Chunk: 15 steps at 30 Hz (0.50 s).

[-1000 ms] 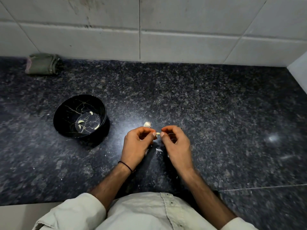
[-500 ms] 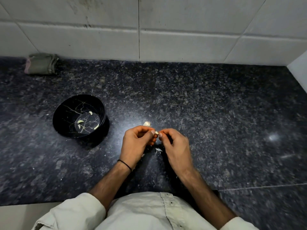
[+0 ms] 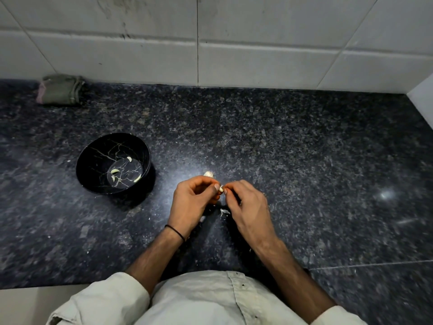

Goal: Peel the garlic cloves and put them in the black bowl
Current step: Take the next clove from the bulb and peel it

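Observation:
My left hand (image 3: 192, 202) and my right hand (image 3: 248, 207) meet fingertip to fingertip over the dark granite counter, both pinching one small pale garlic clove (image 3: 221, 189) between them. Just beyond my fingers another unpeeled garlic piece (image 3: 208, 174) lies on the counter. A scrap of white peel (image 3: 223, 211) lies below my hands. The black bowl (image 3: 93, 160), marbled with gold veins, stands to the left and holds several peeled cloves (image 3: 115, 171).
A folded green cloth (image 3: 61, 89) lies at the back left against the white tiled wall (image 3: 210, 43). A white side wall (image 3: 421, 99) closes the counter at the right. Small flecks of peel dot the granite near my hands.
My hands have drawn slightly closer together around the clove; the bowl and the loose garlic piece have not moved.

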### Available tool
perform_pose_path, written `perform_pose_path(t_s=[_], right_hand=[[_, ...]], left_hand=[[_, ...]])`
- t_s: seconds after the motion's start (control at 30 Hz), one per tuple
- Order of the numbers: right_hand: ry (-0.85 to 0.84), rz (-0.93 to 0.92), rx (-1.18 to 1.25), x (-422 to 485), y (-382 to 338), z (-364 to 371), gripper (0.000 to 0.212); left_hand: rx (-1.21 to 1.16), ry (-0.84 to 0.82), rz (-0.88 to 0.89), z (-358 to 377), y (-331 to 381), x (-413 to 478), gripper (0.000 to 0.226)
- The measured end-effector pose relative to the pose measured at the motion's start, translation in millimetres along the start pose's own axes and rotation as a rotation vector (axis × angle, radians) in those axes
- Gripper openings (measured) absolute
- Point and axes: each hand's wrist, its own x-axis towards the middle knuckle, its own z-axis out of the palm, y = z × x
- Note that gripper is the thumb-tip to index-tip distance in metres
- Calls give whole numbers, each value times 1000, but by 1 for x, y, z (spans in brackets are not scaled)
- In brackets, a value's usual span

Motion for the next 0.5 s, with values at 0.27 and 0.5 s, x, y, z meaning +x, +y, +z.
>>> perform_pose_path(t_s=[0.27,0.5], right_hand=[[4,139,55,1,-3,1,10],[23,230,194,-1,-3,5,9]], left_hand=[[-104,-40,-24,2,0,1,10],[-166,-77,-77,1,-4,1,11]])
